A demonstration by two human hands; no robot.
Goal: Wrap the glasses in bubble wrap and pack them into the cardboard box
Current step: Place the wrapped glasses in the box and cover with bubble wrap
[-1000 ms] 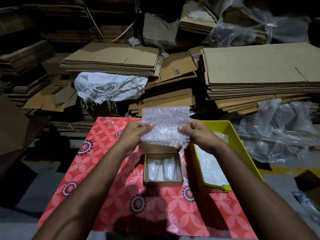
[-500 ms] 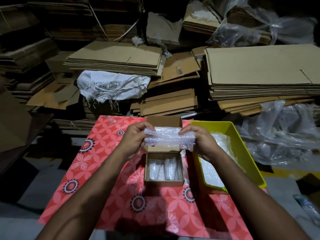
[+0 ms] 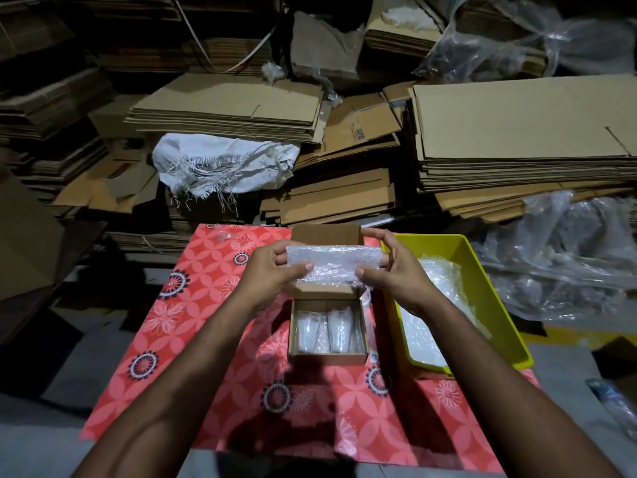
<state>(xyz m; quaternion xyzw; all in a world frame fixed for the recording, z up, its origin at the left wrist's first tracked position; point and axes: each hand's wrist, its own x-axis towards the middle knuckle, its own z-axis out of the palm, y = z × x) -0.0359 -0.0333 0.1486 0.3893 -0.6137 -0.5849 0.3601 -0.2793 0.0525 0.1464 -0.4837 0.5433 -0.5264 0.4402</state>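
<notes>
Flattened cardboard stacks (image 3: 517, 132) fill the upper frame, with a white sack (image 3: 220, 160) at upper left centre. Below lies the counter under a red flowered cloth (image 3: 206, 305), and a yellow tray (image 3: 489, 291) of bubble wrap sits at centre right. The open box (image 3: 327, 357) at frame centre already holds wrapped glasses (image 3: 327, 327), standing side by side.

Above the box, the left hand (image 3: 272, 270) and right hand (image 3: 396, 274) each pinch one end of a folded bubble-wrap strip (image 3: 332, 263). Its long axis runs left to right across the frame, roughly level.

To do this well, I judge the fold should be kept even and flat, then lowered squarely over the glasses as padding without crushing them.
</notes>
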